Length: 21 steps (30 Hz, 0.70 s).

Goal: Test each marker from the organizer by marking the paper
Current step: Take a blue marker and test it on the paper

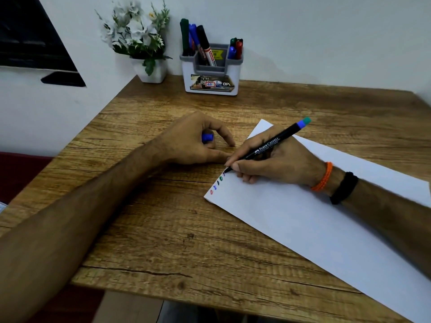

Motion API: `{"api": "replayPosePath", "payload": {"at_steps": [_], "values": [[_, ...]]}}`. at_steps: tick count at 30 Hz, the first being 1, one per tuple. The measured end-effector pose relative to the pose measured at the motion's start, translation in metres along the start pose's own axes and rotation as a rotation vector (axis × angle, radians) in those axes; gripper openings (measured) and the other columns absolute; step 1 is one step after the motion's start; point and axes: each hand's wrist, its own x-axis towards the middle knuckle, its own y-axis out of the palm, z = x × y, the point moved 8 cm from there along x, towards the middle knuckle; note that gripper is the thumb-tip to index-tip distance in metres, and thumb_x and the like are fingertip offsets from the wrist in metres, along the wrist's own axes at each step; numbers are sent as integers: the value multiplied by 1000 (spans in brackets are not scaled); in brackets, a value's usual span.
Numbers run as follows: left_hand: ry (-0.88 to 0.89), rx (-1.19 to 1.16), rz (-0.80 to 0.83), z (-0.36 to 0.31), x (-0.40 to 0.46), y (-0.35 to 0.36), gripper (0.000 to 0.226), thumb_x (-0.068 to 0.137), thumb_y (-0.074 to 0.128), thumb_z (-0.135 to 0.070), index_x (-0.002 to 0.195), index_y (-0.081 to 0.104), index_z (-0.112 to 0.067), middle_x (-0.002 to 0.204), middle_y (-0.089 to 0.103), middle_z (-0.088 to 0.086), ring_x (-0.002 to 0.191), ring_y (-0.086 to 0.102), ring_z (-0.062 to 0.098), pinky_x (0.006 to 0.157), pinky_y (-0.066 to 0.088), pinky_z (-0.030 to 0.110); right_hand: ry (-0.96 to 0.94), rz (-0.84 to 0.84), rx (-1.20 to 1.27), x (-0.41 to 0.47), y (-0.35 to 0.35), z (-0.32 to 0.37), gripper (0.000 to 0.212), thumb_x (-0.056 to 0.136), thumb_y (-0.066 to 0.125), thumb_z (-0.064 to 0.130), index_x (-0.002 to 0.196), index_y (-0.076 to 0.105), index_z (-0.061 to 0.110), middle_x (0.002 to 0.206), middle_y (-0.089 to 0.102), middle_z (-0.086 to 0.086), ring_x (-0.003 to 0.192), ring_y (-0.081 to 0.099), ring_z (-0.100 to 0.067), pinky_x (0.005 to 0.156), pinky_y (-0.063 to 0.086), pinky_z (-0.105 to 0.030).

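Your right hand [275, 159] fingers grip black Faber-Castell marker [268, 145], tip on paper [303, 224] edge, above coloured marks [217, 184]. Your left hand [193, 141] fingers curl round blue cap [207, 137], just beside paper. Organizer [211, 71] well beyond paper on counter [163, 217].

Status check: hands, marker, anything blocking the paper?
Right hand grips black marker, tip on paper edge. Left hand holds blue cap, resting on table. Nothing blocking.

Looks like my home desk corner: wooden desk [163, 229], marker organizer [211, 71], potted artificial flowers [140, 38] against white wall.
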Motion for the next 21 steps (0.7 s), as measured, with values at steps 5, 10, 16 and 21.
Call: {"api": "replayPosePath", "payload": {"at_steps": [5, 10, 16, 21], "values": [[-7, 0, -1, 2, 1, 0, 29, 73, 81, -35, 100, 70, -30, 45, 54, -10, 42, 46, 1, 57, 38, 19, -7, 27, -8, 0, 2, 1, 10, 85, 71, 1, 94, 76, -1, 73, 72, -16, 60, 69, -16, 58, 55, -24], [-10, 7, -1, 1, 0, 0, 29, 73, 80, -36, 100, 70, -30, 47, 54, -10, 43, 47, 1, 55, 37, 18, -13, 46, -16, 0, 3, 1, 12, 85, 71, 3, 95, 76, 0, 75, 73, -16, 63, 70, -16, 59, 55, -23], [-7, 4, -7, 2, -1, 0, 29, 73, 81, -37, 100, 70, -31, 44, 53, -13, 42, 47, 1, 50, 34, 11, -27, 32, -16, 1, 2, 1, 11, 85, 71, 1, 95, 75, -1, 75, 72, -19, 61, 69, -16, 59, 56, -24], [-5, -11, -7, 2, -1, 0, 29, 73, 81, -34, 100, 70, -30, 47, 52, -10, 43, 45, 2, 53, 36, 14, -36, 9, -14, 1, -1, 2, 10, 85, 70, -1, 93, 76, -1, 75, 72, -19, 59, 69, -16, 58, 57, -24]]}}
